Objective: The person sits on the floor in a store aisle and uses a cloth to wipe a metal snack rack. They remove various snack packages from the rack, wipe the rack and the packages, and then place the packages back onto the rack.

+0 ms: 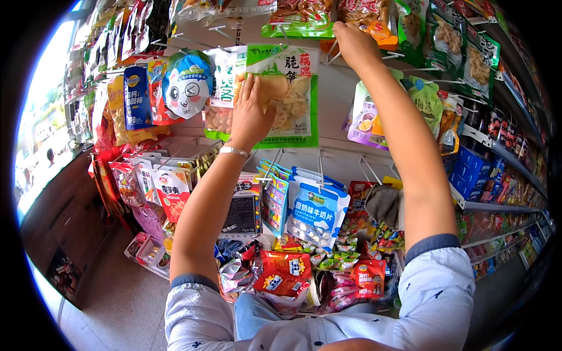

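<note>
My left hand, with a band on the wrist, lies flat against a green-edged snack bag hanging on the rack. Its fingers are extended and the thumb stands apart. Just left of it hangs a white-and-green snack bag, partly covered by the green-edged one. My right hand is raised to the upper row, beside a metal display hook. Its fingertips meet the lower edges of a green-bottomed snack bag and an orange-cornered snack bag; whether they grip anything is hard to see.
Bare metal prongs stick out below. Under them hang blue milk-tablet bags and a grey cloth. Piled red candy bags lie low before me. Stocked shelves run along the right; a dark counter stands left.
</note>
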Demonstrator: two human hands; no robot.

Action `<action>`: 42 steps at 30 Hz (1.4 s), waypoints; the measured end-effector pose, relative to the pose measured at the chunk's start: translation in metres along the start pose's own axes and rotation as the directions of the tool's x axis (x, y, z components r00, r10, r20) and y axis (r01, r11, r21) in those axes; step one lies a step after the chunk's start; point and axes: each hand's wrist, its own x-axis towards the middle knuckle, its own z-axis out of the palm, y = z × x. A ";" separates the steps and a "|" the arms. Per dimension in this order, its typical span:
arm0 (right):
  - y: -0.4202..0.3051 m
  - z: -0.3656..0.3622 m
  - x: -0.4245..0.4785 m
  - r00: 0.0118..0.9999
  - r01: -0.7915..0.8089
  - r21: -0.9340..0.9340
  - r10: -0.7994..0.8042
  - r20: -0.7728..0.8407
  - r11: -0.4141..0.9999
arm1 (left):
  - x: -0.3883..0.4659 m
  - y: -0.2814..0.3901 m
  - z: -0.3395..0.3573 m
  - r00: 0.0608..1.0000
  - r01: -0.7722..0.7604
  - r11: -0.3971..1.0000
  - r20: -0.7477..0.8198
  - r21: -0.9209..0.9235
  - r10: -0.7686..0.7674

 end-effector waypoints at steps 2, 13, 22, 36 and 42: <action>-0.005 -0.002 0.007 1.000 -0.022 -0.090 0.022 0.000 0.996 | 0.012 -0.005 0.016 0.997 0.072 0.995 0.016 -0.069 -0.071; -0.006 -0.017 0.016 0.970 0.012 -0.212 0.040 0.241 0.977 | -0.006 -0.015 0.019 0.986 0.163 0.984 0.043 -0.069 -0.160; 0.009 0.006 0.008 0.992 0.052 0.161 -0.070 0.108 0.986 | -0.023 -0.023 0.007 0.996 0.083 0.990 0.020 -0.110 -0.081; -0.136 -0.094 -0.338 0.981 -0.116 0.855 0.191 0.021 0.505 | -0.267 0.051 -0.089 0.864 0.319 0.476 0.046 -0.820 -0.501; -0.160 -0.103 -0.555 0.398 -0.903 0.295 0.351 0.847 0.313 | -0.429 0.107 -0.077 0.333 0.914 0.064 0.650 -0.401 -0.683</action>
